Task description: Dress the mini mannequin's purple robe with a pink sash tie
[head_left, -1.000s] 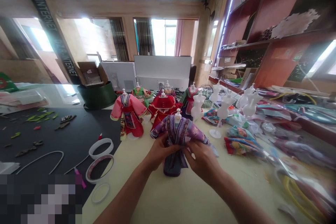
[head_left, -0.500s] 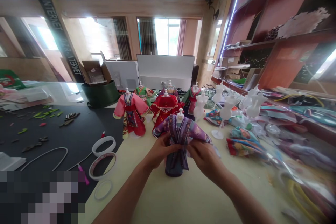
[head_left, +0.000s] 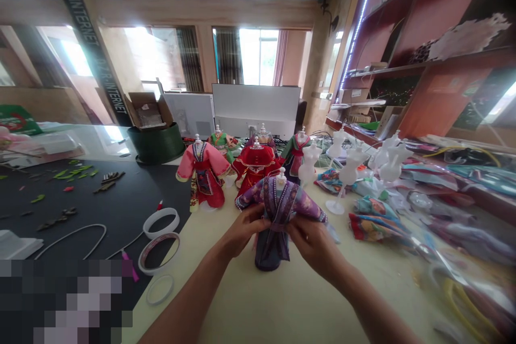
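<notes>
Purple robe [head_left: 296, 196] and dark skirt [head_left: 269, 250] dress a small form in the head view, standing on the pale tabletop [head_left: 234, 309] straight ahead of the person, between the two hands. Its long axis runs upright, the white knob [head_left: 281, 175] on top sitting a little right of the base as seen from here. The waist band [head_left: 279, 225] sets the level: both hands meet the cloth there, from opposite sides, just under the outspread sleeves. On the left side, the left hand [head_left: 241, 233] pinches the cloth, its thumb across the front and its other fingers partly hidden beneath the sleeve. On the other side, the right hand [head_left: 316, 241] has its fingers drawn close together on the cloth at the waist; how firmly they grip cannot be told. Neither hand is clearly nearer, since both touch. Behind, apart from the hands, stand a red dress [head_left: 256, 161] and a pink dress [head_left: 205, 158], with white bare forms [head_left: 353, 166] farther right.
</notes>
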Motion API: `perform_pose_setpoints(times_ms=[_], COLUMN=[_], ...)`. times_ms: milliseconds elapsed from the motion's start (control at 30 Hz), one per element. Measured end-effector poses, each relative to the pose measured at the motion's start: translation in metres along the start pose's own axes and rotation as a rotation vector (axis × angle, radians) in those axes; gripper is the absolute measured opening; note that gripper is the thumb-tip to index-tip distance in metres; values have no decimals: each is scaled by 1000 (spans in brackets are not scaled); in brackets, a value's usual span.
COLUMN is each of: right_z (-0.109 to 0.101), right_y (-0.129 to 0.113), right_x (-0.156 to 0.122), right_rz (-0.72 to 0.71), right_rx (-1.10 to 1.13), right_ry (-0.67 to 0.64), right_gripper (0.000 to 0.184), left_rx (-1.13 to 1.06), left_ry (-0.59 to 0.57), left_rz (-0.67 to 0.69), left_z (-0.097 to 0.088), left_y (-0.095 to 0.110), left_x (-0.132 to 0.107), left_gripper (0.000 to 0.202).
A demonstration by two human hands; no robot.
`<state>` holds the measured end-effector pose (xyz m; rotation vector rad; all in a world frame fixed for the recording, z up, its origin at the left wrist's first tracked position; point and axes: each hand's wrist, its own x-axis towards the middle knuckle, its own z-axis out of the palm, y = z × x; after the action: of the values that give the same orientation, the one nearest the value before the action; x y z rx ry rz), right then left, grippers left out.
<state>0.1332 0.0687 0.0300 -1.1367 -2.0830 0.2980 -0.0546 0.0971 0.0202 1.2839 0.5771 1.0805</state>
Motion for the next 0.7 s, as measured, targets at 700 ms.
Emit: perform_pose_setpoints(times_ms=[700], right_z=[2], right_y=[1], right_x=[-1], right_rz=[-35], right_rx=[-9], right_ry=[93], right_gripper=[28], left_rx=[81], left_ry=[-31], left_rz=[-22], left_z=[4], left_y=[1], left_x=[1], left_gripper=[40])
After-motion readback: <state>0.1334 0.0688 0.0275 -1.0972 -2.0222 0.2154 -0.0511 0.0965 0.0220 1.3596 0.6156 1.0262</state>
